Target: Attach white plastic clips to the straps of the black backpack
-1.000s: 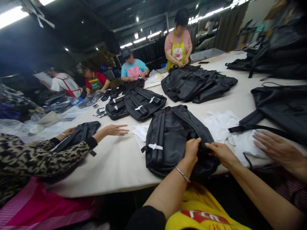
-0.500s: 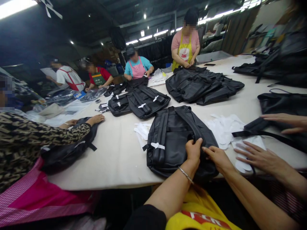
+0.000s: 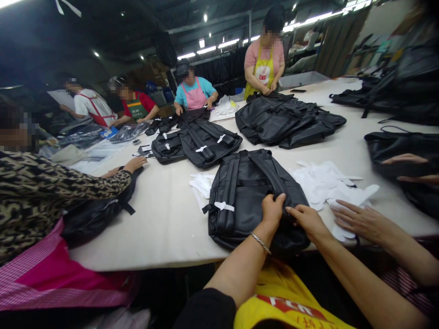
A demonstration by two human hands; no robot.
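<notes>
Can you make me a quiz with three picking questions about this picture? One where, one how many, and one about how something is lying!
1. Where is the person's left hand?
A) On the black backpack
B) In a cardboard box
C) Under the table

2. How many bracelets are on that wrist?
A) None
B) One
C) Three

3. How is the backpack lying?
A) Standing upright
B) Hanging from a hook
C) Flat on the table

Answers:
1. A, because the fingers are curled over the top of the bag.
2. B, because one thin silver bracelet shows.
3. C, because the bag rests on the tabletop.
</notes>
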